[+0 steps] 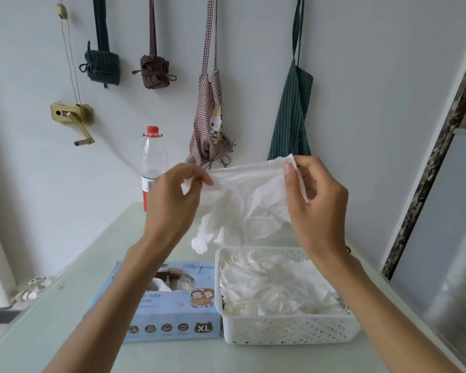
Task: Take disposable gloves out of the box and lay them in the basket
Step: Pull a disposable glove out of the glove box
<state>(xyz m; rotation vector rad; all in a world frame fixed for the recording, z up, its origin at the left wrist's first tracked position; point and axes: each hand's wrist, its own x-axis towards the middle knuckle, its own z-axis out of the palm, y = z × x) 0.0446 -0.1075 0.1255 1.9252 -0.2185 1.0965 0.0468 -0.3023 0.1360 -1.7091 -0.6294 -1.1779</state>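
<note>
The left hand (176, 196) and right hand (311, 196) each pinch one cuff corner of a white glove (249, 200), stretched flat above the basket (285, 331). Lower the glove's fingers first onto the gloves already inside, then release both corners together. The box (170, 310) stands just left of the basket.

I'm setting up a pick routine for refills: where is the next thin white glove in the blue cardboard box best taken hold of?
Pinch the crumpled white glove tuft poking from the blue cardboard box at its oval top opening, coming straight down from above; only that part is exposed.
</note>
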